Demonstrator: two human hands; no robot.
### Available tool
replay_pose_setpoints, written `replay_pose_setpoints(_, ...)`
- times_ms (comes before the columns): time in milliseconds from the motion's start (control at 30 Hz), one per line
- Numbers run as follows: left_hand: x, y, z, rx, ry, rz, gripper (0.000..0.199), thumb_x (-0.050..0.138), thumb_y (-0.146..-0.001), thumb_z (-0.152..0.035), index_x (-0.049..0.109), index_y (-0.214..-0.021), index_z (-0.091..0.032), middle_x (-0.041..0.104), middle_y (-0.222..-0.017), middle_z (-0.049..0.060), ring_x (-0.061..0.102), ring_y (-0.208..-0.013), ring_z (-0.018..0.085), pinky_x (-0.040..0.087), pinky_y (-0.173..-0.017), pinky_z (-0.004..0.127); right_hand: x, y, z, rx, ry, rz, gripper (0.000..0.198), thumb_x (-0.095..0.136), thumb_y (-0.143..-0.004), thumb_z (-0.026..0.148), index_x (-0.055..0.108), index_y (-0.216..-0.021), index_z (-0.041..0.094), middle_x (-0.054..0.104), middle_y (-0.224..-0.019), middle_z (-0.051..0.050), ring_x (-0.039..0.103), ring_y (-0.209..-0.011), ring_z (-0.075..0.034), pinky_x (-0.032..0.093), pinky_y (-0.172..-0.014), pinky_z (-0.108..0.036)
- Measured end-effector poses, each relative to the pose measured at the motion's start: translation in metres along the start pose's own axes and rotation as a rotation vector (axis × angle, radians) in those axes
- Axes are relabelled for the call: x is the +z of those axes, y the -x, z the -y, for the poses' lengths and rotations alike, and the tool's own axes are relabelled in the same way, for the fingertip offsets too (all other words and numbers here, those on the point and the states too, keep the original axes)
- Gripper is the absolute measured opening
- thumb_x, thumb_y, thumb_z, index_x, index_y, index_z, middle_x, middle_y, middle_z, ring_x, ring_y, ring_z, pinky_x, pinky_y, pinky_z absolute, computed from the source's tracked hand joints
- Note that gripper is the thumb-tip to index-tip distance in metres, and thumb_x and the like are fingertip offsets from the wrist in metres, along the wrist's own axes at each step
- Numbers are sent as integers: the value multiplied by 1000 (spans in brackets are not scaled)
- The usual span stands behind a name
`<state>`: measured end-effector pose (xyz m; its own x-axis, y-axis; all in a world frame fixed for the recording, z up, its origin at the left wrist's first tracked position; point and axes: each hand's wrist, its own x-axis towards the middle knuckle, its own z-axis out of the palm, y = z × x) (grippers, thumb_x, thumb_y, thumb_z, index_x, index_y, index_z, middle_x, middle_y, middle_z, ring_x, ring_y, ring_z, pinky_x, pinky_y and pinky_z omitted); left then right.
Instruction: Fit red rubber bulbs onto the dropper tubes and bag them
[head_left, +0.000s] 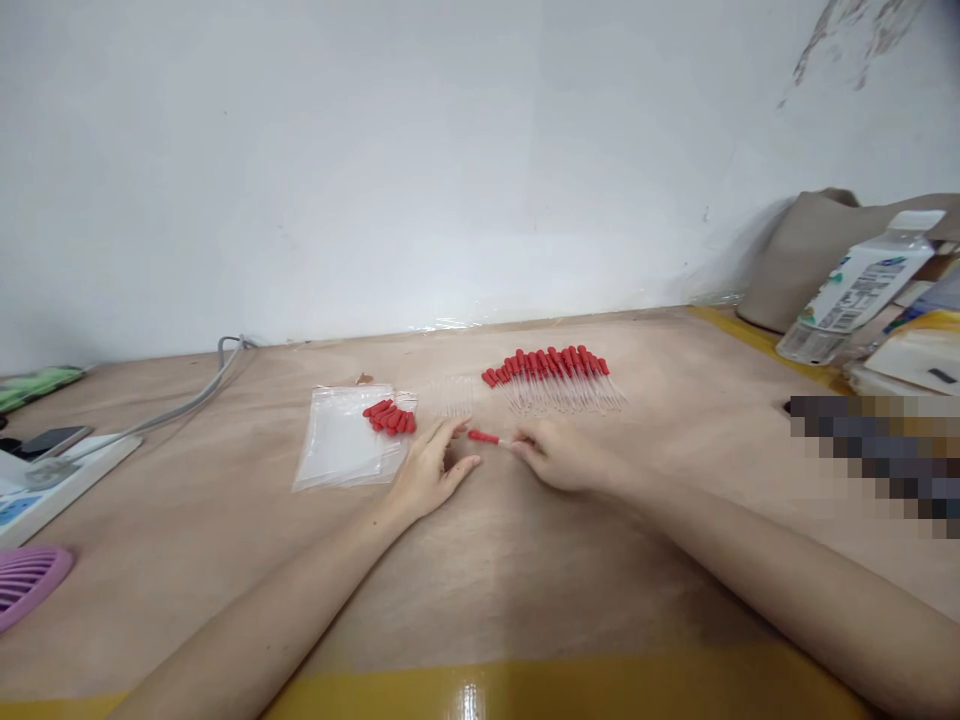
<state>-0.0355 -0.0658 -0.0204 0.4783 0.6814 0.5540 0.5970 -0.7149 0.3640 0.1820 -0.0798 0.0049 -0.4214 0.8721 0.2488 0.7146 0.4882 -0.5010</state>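
Note:
Between the fingertips of my right hand (555, 452) is the clear tube of a dropper, closed in a pinch. Its red rubber bulb (484, 437) points left. My left hand (431, 468) is open beside the bulb, thumb and fingers apart, with nothing between them. A small heap of loose red rubber bulbs (390, 417) rests on clear plastic bags (341, 440) just left of that hand. Behind my hands lie several thin clear tubes (452, 397). Farther right, a row of droppers with red bulbs (555, 365) lies side by side, tubes toward me.
A grey cable (187, 405) runs to a white power strip (90, 480) at the left. A pink slatted object (34, 580) sits nearer me. At the right stand a plastic bottle (862, 285) and a grey-brown bag (795, 255). Yellow tape (420, 690) lines the table's front edge.

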Motion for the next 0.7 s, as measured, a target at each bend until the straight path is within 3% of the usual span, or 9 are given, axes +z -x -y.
replay_pose_setpoints(133, 0, 1, 1, -20, -16, 78, 30, 53, -83, -27, 51, -112, -19, 58, -102, 7, 56, -93, 20, 47, -80, 34, -17, -19, -21, 319, -207, 0, 25, 48, -81, 25, 59, -61, 17, 64, -61, -2, 53, -51, -12, 36, -50, -23)
replay_pose_setpoints(233, 0, 0, 0, -7, -16, 121, 18, 50, -84, -24, 57, -100, -19, 58, -98, 6, 57, -88, 18, 47, -79, 33, -20, -46, -32, 463, -166, -180, 21, 51, -77, 27, 62, -61, 17, 65, -63, -3, 57, -59, -13, 38, -55, -22)
replay_pose_setpoints(333, 0, -1, -1, 1, -12, 125, 15, 51, -84, -23, 58, -96, -18, 59, -96, 6, 57, -87, 18, 46, -79, 32, -11, -72, -33, 517, 3, -340, 21, 52, -75, 30, 63, -61, 19, 67, -70, -4, 60, -71, -17, 38, -60, -24)
replay_pose_setpoints(467, 0, -1, 1, 8, -6, 127, 13, 51, -84, -22, 59, -94, -18, 59, -95, 5, 56, -86, 17, 46, -79, 31, 8, -93, -28, 547, 195, -327, 26, 46, -78, 32, 65, -67, 19, 67, -76, -7, 60, -79, -20, 37, -72, -30)
replay_pose_setpoints(700, 1, -1, 1, 12, 6, 136, 12, 51, -84, -22, 59, -91, -18, 58, -92, 5, 56, -84, 16, 46, -77, 31, 23, -99, -28, 589, 352, -297, 28, 43, -79, 30, 65, -75, 13, 66, -78, -13, 60, -77, -23, 27, -84, -40)
